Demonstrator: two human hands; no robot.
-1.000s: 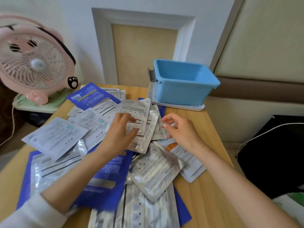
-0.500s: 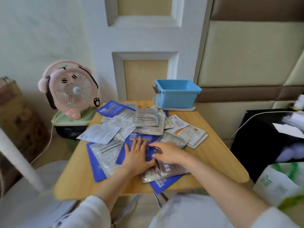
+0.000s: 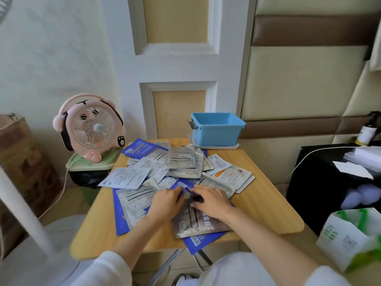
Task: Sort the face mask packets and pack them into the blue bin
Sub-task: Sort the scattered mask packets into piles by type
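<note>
A wooden table (image 3: 257, 205) fills the middle of the frame, with a pink desk fan (image 3: 90, 129) off its upper left corner. The blue bin (image 3: 216, 129) stands open and seemingly empty at the table's far edge, up and slightly right of both hands, so the right hand is the nearer one. The face mask packets (image 3: 181, 162) lie scattered flat and overlapping between bin and hands, pointing every way. The left hand (image 3: 165, 203) and right hand (image 3: 212, 201) rest palm-down, fingers loosely spread, on a silver packet (image 3: 195, 221) whose long axis runs roughly toward the bin; fingertips meet at a blue packet edge, grip unclear.
</note>
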